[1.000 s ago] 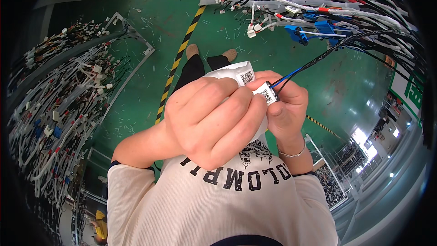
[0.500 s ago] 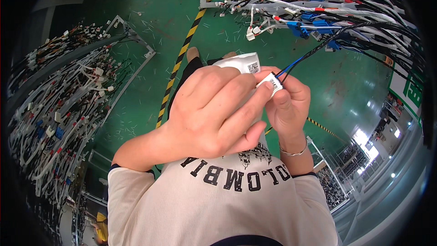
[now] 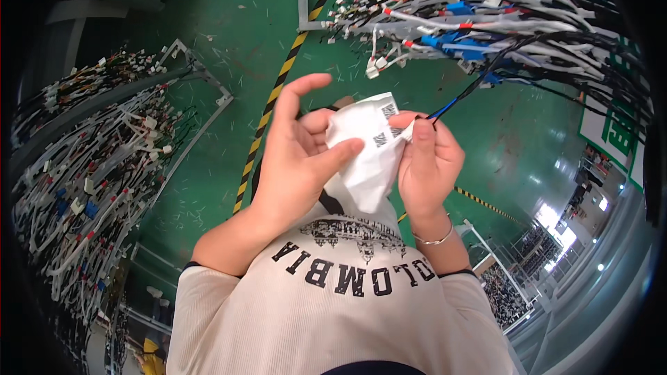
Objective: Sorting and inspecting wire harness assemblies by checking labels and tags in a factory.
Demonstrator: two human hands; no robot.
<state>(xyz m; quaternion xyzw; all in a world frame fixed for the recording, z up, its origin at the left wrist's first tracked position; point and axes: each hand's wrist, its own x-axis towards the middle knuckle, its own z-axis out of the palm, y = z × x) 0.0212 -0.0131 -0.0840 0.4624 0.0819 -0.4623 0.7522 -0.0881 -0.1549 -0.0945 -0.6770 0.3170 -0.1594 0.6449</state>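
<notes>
Your left hand (image 3: 295,161) pinches the white label sheet (image 3: 368,175), index finger raised; at the sheet's right edge your right hand (image 3: 427,170), nearer the cable (image 3: 453,103), grips a mostly hidden connector (image 3: 409,129), the cable slanting up and right toward the wire bundle (image 3: 486,26)

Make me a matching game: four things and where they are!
1. Creased white sheet    A. On the green floor
2. Thin silver metal bracelet    B. Leading to the right hand
3. Yellow-and-black striped tape    C. Held by the left hand
4. Thin blue and black wires    D. Around the right wrist

Pairs: 1-C, 2-D, 3-A, 4-B
</notes>
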